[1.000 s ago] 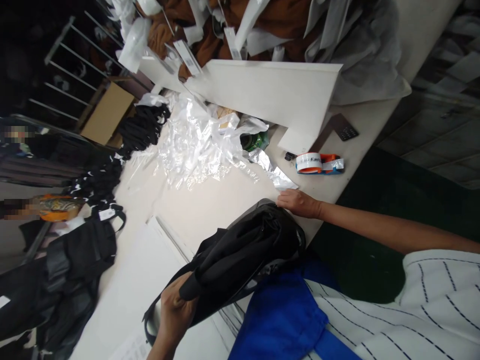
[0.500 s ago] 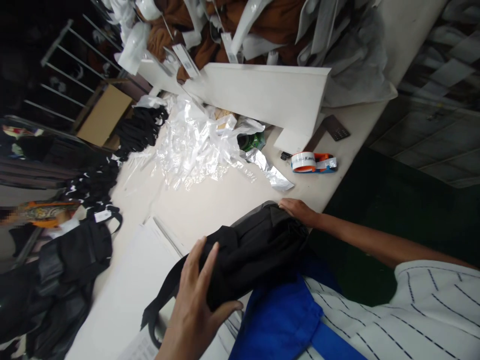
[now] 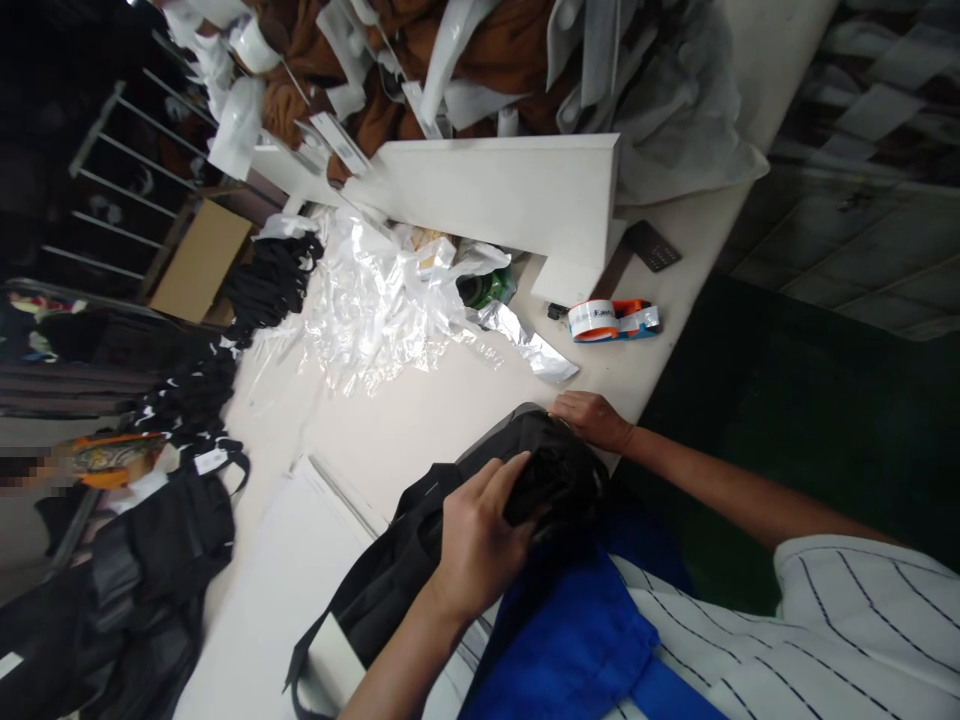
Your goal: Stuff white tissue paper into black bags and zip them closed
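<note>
Metal rails (image 3: 95,128) stand in shadow at the far left, and below them other bags (image 3: 157,560), black, lie heaped along the left side of the bench (image 3: 360,430). A cardboard box (image 3: 199,260) tilts beside a pile of black straps (image 3: 277,275). White sheets (image 3: 262,580) lie flat on the bench. Clear plastic (image 3: 382,300) is spread, crumpled and shiny, farther back, with brown goods (image 3: 450,55) in white wrapping beyond it.

The bag (image 3: 412,540), black, lies at the bench's near side, slanting up to the right against the person's blue apron (image 3: 570,640); one end partly covers the sheets. The person's left hand (image 3: 480,530) is over the bag's middle, fingers and thumb bent on the dark cloth; whether that grip closes on anything cannot be told.

A white panel (image 3: 502,190) stands behind a strip of foil (image 3: 532,345). The right hand (image 3: 592,417) has a narrow grip, holding the bag by its upper right end, near the foil. Behind that hand sits a tape dispenser (image 3: 613,320), orange and blue. A dark flat piece (image 3: 652,246) lies rightmost, near the bench's edge.
</note>
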Motion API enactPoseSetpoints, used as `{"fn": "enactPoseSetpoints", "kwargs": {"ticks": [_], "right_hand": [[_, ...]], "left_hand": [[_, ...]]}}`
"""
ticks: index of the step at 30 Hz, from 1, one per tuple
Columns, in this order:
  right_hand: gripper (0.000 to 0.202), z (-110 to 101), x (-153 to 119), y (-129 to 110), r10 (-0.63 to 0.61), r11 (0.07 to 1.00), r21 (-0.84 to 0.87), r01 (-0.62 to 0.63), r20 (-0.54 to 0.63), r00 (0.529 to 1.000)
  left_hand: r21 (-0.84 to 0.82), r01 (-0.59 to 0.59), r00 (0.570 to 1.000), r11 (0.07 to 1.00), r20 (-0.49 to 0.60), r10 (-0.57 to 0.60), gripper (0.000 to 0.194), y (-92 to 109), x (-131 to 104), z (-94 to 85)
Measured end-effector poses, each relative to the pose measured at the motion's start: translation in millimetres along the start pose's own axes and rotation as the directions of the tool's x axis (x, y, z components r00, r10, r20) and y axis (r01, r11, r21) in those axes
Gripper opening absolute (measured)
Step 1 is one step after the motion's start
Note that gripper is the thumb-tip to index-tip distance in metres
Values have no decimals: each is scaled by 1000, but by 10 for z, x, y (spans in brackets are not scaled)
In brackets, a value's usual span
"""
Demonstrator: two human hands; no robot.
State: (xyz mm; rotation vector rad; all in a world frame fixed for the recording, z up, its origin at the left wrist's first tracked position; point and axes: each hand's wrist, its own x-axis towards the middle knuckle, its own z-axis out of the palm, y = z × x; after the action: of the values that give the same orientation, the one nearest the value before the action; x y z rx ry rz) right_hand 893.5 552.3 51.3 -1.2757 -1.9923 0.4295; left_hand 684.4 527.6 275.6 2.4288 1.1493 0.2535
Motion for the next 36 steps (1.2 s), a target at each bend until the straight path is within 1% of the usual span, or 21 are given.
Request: {"fn": "enactPoseSetpoints", "kwargs": {"ticks": [1,3,8,11,13,15,17,19,21,22,23,24,25,26,28,29,30,31,32,35,36], "right_hand": [[26,-26,14,14,-46,998,-36,46,-1,999],[26,-67,30,2,-113,990,-78,114,11,993],[25,-152,-21,-163,-189,973,-125,195,55,980],[24,-244,-50,-239,-217,970,-83,228,123,968],[23,-302,-40,-253,-219,975,-1,222,164,962],[23,-321,-18,-246,-186,981,81,175,153,971],[25,-289,-11,-241,-117,986,131,102,111,987],[25,-218,-50,-256,-19,988,154,9,58,998],[29,-134,-154,-297,116,978,170,-118,22,993],[36,-95,-228,-327,203,966,164,-202,13,979],[46,-59,-310,-361,294,945,143,-293,15,956],[51,-28,-396,-400,383,916,112,-384,38,923],[52,-3,-477,-443,461,881,72,-467,84,883],[47,17,-546,-489,526,845,24,-534,148,838],[31,45,-624,-588,608,786,-75,-614,276,745],[25,57,-625,-638,632,765,-110,-635,315,708],[21,69,-601,-687,651,749,-129,-650,329,684],[20,84,-556,-731,661,739,-126,-662,322,677],[20,104,-497,-769,662,738,-108,-666,305,684],[25,192,-310,-820,639,755,-30,-655,254,726],[26,223,-269,-812,636,758,-16,-653,246,732]], "left_hand": [[-59,38,999,998,-27,-40,40,-29,-4,-47],[-123,84,991,989,-90,-95,37,-74,-16,-109],[-155,148,959,977,-219,-181,33,-258,-5,-196],[-158,206,934,966,-261,-242,32,-391,18,-308],[-146,212,933,966,-266,-245,32,-426,7,-377],[-124,184,942,975,-262,-211,31,-402,-31,-400],[-99,145,953,984,-255,-166,31,-336,-86,-373],[-84,109,959,990,-253,-127,31,-263,-142,-318],[-76,87,960,993,-258,-104,32,-216,-187,-276],[-70,81,959,994,-266,-97,32,-207,-204,-269],[-60,80,957,995,-274,-94,32,-209,-218,-273],[-49,83,955,995,-281,-94,32,-218,-228,-287],[-38,89,952,995,-290,-96,32,-233,-235,-307],[-29,96,948,995,-301,-100,32,-251,-239,-331],[-22,111,942,994,-316,-112,33,-285,-244,-363],[-23,117,940,993,-320,-118,33,-299,-246,-363],[-26,120,939,992,-323,-122,33,-309,-250,-346],[-32,122,937,992,-326,-126,33,-316,-256,-310],[-39,125,934,991,-333,-131,33,-322,-264,-256],[-68,156,917,985,-362,-170,32,-345,-290,-28],[-80,170,915,982,-356,-188,33,-359,-293,49]]}}
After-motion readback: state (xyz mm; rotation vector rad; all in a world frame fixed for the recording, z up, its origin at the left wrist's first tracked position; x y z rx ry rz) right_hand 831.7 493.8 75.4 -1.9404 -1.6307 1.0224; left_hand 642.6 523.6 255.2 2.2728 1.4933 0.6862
